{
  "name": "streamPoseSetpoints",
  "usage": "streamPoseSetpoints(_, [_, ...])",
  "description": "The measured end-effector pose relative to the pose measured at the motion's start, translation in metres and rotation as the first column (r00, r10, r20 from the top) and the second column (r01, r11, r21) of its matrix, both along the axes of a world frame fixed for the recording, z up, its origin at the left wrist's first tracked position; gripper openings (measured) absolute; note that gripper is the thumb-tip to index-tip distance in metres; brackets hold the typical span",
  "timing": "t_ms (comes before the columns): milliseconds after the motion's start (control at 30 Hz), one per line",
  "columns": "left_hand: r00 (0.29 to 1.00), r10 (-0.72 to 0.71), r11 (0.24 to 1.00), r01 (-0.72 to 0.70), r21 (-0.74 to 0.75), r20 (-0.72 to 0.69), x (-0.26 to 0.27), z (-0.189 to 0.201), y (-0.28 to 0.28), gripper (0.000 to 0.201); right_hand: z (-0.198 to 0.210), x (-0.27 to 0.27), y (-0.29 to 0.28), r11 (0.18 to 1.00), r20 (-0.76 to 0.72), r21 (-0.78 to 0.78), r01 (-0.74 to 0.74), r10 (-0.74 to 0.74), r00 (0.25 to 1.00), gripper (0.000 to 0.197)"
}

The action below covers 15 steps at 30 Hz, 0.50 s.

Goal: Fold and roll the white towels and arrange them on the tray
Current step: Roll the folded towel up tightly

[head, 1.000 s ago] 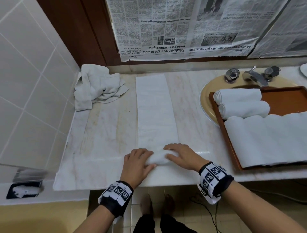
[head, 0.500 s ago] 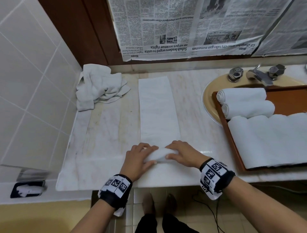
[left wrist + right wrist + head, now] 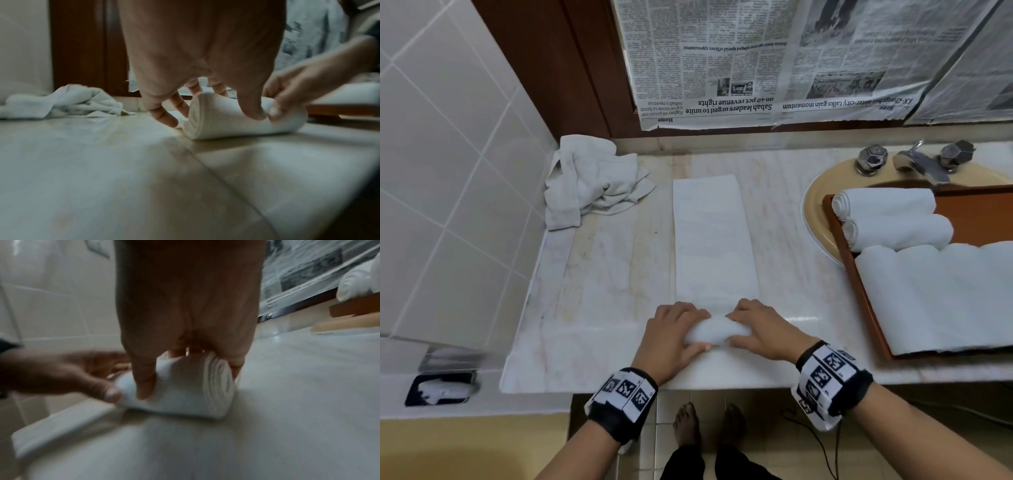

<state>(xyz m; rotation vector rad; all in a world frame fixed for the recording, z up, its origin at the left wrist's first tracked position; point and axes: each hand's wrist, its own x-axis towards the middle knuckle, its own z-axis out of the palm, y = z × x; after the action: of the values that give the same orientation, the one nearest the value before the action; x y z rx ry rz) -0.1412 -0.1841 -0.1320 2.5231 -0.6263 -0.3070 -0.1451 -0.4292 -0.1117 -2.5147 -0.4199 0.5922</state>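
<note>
Both your grips, left hand (image 3: 671, 337) and right hand (image 3: 763, 329), curl round the towel roll (image 3: 714, 334); roll forward evenly, keeping edges aligned.

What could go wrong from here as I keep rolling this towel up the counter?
The roll may come out skewed if one hand pushes ahead: the left hand and right hand grip opposite ends. Its layers could also loosen if the grip eases. The flat strip ahead might bunch on the smooth marble counter.
</note>
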Motion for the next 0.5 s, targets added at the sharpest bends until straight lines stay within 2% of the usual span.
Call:
streamPoseSetpoints(100, [0.997,0.067,0.997,-0.068,-0.035,-0.023,-0.008,-0.004,0.003,0.059,0.006,0.002,0.001,1.0,-0.065,-0.006,-0.013,0.013,0.998,0.06])
streamPoseSetpoints(167, [0.986,0.096,0.991,-0.107,-0.079,-0.138,-0.005,-0.004,0.003,0.058,0.007,-0.005,0.002,0.997,0.071,-0.074,-0.004,0.01,0.997,0.055])
streamPoseSetpoints(233, [0.977,0.078,0.988,-0.102,-0.112,-0.2,0.004,-0.003,0.004,0.043,0.004,-0.018,0.005,0.983,0.259,-0.169,-0.069,0.112,0.959,0.054])
streamPoseSetpoints(333, [0.969,0.074,0.985,-0.108,-0.136,-0.235,0.015,-0.001,0.004,0.027,-0.008,-0.03,0.009,0.976,0.321,-0.199,-0.087,0.149,0.935,0.053])
streamPoseSetpoints(400, [0.972,0.082,0.984,-0.114,-0.139,-0.222,0.016,-0.001,0.004,0.035,-0.007,-0.025,0.012,0.994,0.283,-0.098,-0.04,0.066,0.957,0.048])
streamPoseSetpoints(500, [0.993,0.016,0.993,-0.03,-0.113,-0.118,0.007,0.002,0.004,0.054,0.005,-0.009,0.01,0.996,-0.003,0.059,0.068,-0.068,0.998,0.045])
